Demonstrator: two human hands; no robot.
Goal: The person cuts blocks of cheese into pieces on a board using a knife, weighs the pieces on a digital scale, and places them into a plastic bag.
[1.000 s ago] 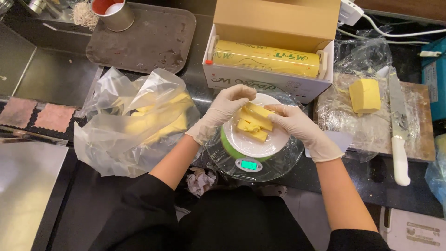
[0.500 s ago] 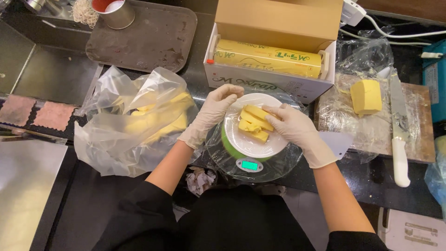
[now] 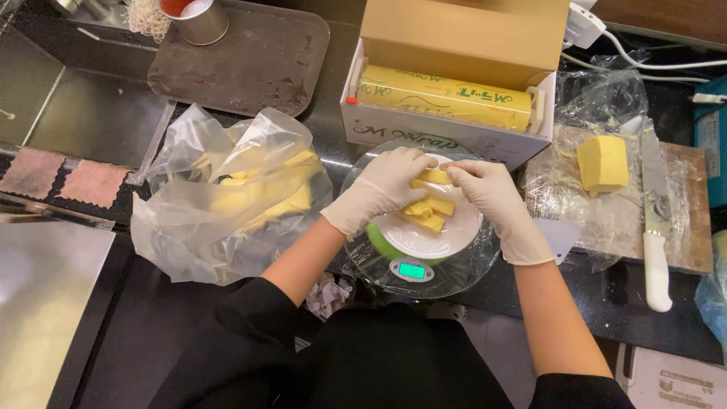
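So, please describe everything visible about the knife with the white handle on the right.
The knife with the white handle lies flat on a wooden cutting board covered with clear plastic film, at the right of the counter. Its long steel blade points away from the person, its handle toward them. A yellow butter block sits just left of the blade. Neither hand touches it.
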